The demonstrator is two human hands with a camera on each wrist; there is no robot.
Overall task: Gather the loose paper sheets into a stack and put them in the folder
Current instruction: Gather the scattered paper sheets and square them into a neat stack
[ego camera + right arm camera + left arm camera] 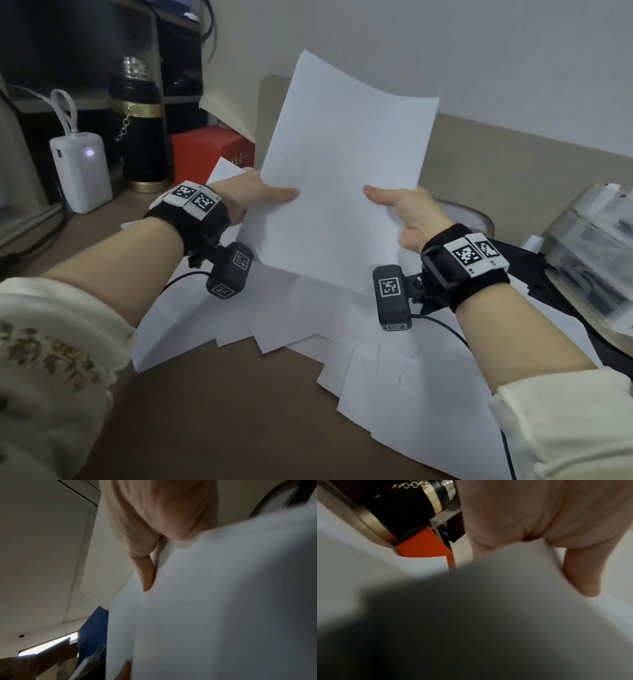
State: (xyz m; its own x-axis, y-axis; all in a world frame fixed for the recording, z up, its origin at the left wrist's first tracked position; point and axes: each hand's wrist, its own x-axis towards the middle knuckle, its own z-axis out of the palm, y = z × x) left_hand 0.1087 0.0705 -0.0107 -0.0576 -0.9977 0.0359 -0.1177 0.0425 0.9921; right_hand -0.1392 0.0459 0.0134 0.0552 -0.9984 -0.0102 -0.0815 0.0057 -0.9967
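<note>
Both hands (263, 195) (407, 212) pinch raised paper sheets (342, 164)

An office-like desk corner: a brown desk (239, 411), dark shelving (85, 51), a power bank (82, 171) and stacked document trays (589, 253).

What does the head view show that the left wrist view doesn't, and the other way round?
Head only: both hands, left hand and right hand, holding the raised sheets; loose sheets on the desk; white power bank. Left wrist only: the sheets' shadowed underside. Both: the sheets, left hand, orange-red box, black and gold flask.
</note>
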